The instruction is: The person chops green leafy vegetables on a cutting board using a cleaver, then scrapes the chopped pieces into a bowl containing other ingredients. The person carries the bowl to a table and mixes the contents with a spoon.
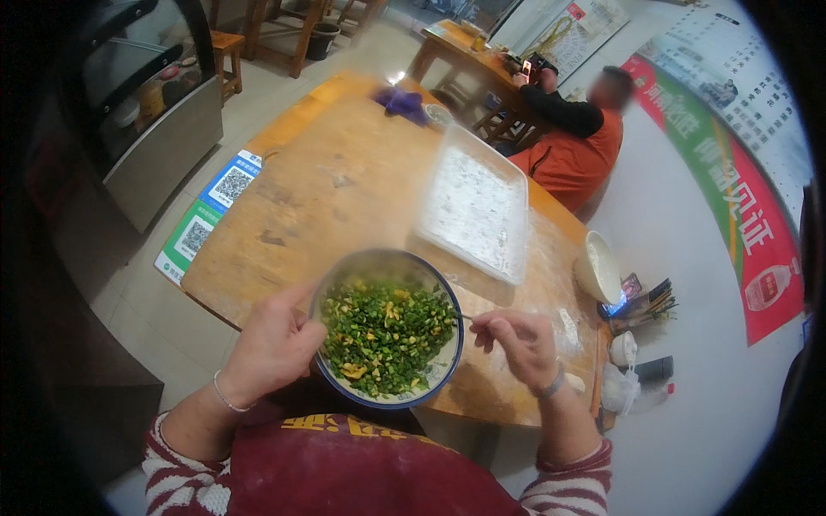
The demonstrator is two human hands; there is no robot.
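A deep bowl (440, 371) with a blue rim sits in front of me at the near edge of the table. Inside is a mix of chopped green leaves (391, 340) with yellow bits that look like egg. My left hand (277, 340) is closed on the bowl's left rim, thumb on top. At the right rim, my right hand (518, 344) pinches a thin metal utensil (465, 317). Only a short stretch of its handle shows; the other end is hidden, so I cannot tell its kind.
A floured wooden board (335, 172) covers most of the table. On it lie a flour-dusted white tray (477, 206) and, farther off, a purple cloth (402, 104). A pale bowl (595, 268) and chopsticks (658, 301) stand at right. Beyond sits a person in orange (572, 155).
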